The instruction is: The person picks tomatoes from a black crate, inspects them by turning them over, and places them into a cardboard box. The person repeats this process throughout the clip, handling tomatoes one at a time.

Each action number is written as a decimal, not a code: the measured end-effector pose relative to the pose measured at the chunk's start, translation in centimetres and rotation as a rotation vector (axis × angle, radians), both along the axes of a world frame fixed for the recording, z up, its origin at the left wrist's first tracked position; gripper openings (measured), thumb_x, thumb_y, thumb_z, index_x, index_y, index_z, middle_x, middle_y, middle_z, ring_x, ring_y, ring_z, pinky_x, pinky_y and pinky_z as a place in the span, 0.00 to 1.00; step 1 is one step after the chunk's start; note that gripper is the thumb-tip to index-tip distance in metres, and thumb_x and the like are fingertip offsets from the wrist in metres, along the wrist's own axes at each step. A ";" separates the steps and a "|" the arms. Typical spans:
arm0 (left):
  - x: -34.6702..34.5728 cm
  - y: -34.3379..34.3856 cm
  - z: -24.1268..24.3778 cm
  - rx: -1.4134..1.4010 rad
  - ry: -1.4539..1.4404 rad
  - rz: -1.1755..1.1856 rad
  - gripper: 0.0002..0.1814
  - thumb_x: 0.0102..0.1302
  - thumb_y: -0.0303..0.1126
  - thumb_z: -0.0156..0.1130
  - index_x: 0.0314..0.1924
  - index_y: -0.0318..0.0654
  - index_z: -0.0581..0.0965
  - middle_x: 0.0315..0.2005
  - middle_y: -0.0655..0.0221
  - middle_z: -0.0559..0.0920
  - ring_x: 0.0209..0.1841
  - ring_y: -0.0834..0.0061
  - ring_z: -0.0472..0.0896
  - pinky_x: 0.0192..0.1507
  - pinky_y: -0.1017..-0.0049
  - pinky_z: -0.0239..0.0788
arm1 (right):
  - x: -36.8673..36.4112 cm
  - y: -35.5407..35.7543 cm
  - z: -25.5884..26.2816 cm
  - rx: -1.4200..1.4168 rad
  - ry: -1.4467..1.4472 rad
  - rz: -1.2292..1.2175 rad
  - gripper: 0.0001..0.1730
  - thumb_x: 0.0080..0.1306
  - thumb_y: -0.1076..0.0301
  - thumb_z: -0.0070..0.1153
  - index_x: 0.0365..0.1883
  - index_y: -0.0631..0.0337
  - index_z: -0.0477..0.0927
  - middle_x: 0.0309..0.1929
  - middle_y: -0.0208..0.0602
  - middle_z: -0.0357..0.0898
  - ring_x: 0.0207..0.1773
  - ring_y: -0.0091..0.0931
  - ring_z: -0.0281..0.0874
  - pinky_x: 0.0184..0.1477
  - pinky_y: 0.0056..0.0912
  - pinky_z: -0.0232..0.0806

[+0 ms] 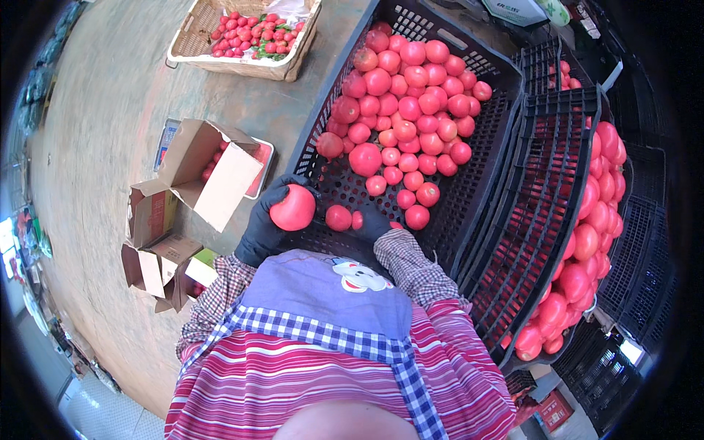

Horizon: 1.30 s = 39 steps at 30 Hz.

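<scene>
My left hand, in a black glove, holds a large pinkish-red tomato at the near left corner of a black plastic crate. My right hand, also gloved in black, reaches down inside the near end of this crate. A small tomato shows partly at its fingertips, with another tomato just left of it. Whether those fingers grip anything is hidden by the back of the hand. A pile of tomatoes of mixed sizes covers the crate's far and middle part.
Open cardboard boxes stand at left, one on a scale and holding red fruit. A rimmed basket of small red produce is beyond. At right, another black crate adjoins heaped tomatoes; stacked black crates stand farther right.
</scene>
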State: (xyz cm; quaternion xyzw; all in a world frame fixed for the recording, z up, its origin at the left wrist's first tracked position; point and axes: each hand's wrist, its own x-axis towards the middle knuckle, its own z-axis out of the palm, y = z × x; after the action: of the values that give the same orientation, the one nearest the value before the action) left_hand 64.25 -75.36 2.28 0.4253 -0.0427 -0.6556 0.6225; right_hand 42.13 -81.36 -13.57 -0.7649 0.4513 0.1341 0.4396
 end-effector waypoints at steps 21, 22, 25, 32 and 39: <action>-0.7 -0.8 1.5 -0.230 0.033 -0.185 0.39 0.46 0.43 0.49 0.59 0.37 0.53 0.57 0.62 0.58 0.58 0.69 0.59 0.56 0.72 0.53 | 4.4 -5.1 12.6 0.207 -0.451 -0.259 0.14 0.61 0.64 0.39 0.40 0.62 0.70 0.35 0.43 0.71 0.37 0.30 0.71 0.38 0.31 0.63; -0.3 -0.5 1.3 -0.197 0.113 -0.148 0.38 0.47 0.42 0.48 0.59 0.37 0.53 0.56 0.61 0.58 0.57 0.69 0.60 0.55 0.72 0.54 | 4.6 -4.7 10.3 0.118 -0.360 -0.171 0.13 0.60 0.65 0.41 0.39 0.61 0.70 0.36 0.43 0.71 0.38 0.30 0.70 0.39 0.32 0.63; 1.0 0.5 0.8 -0.109 0.112 -0.067 0.31 0.52 0.39 0.47 0.56 0.37 0.58 0.53 0.61 0.62 0.53 0.69 0.64 0.53 0.74 0.58 | 3.8 0.6 -0.6 -0.302 -0.154 0.389 0.16 0.52 0.68 0.48 0.40 0.59 0.70 0.38 0.48 0.69 0.41 0.36 0.70 0.40 0.36 0.63; 1.7 1.4 0.8 -0.119 -0.129 -0.092 0.16 0.55 0.35 0.48 0.43 0.36 0.66 0.43 0.65 0.66 0.46 0.74 0.67 0.47 0.77 0.59 | 2.3 -2.6 0.2 0.477 -0.474 -0.186 0.31 0.47 0.70 0.53 0.53 0.58 0.64 0.51 0.38 0.65 0.51 0.27 0.64 0.51 0.28 0.58; 1.1 1.0 -0.7 -0.225 -0.494 -0.312 0.15 0.51 0.29 0.55 0.41 0.40 0.68 0.43 0.65 0.67 0.49 0.69 0.65 0.51 0.73 0.56 | 1.9 -5.6 14.8 0.882 -1.044 -0.446 0.36 0.57 0.47 0.42 0.56 0.64 0.56 0.56 0.41 0.59 0.58 0.31 0.57 0.58 0.35 0.52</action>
State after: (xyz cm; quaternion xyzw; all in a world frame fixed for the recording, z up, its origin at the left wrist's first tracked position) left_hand 65.32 -74.35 1.57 0.4884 -0.3298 -0.6112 0.5283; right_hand 44.02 -86.99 1.22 -0.3698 0.2317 -0.1723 0.8831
